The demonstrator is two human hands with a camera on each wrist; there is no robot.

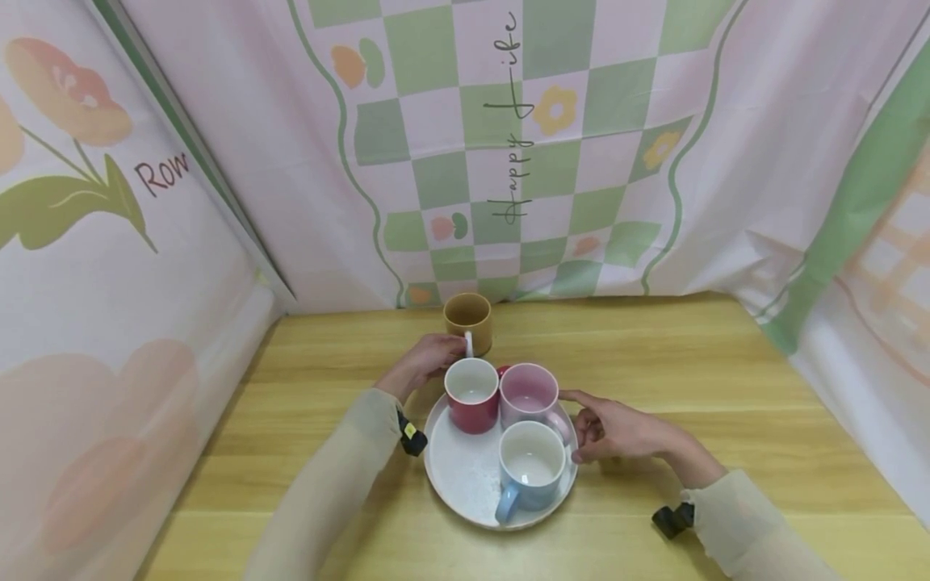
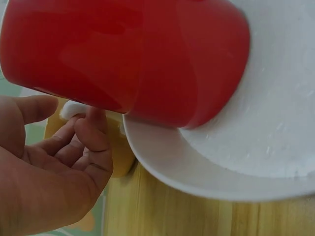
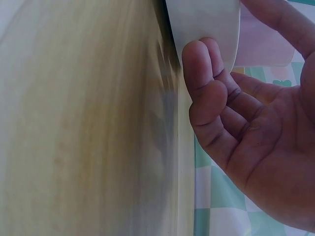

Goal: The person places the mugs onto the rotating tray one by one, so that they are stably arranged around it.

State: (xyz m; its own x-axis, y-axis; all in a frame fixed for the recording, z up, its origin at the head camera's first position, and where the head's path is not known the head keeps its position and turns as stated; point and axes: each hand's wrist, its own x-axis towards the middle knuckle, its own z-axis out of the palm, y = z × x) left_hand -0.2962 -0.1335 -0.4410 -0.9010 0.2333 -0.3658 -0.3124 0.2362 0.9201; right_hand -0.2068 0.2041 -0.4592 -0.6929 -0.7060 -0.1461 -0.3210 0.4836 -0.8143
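Observation:
A white round plate (image 1: 465, 476) carries a red mug with a white inside (image 1: 474, 413), a pink mug (image 1: 529, 389) and a light blue mug (image 1: 530, 476). Behind the plate a mustard mug (image 1: 478, 331) stands upright on the table, its pale handle (image 2: 74, 109) facing the plate. My left hand (image 1: 434, 353) pinches that handle, beyond the red mug (image 2: 133, 54); fingers partly hide the grip. To the right of the plate is my right hand (image 1: 617, 428), fingers spread and loosely bent at the rim (image 3: 209, 24), gripping nothing visible. Contact with the rim is unclear.
The wooden table (image 1: 334, 355) runs back to a hanging cloth (image 1: 559, 161) with green checks. More printed cloth (image 1: 182, 323) closes the left side. The blue mug's handle (image 1: 508, 502) reaches over the plate's front.

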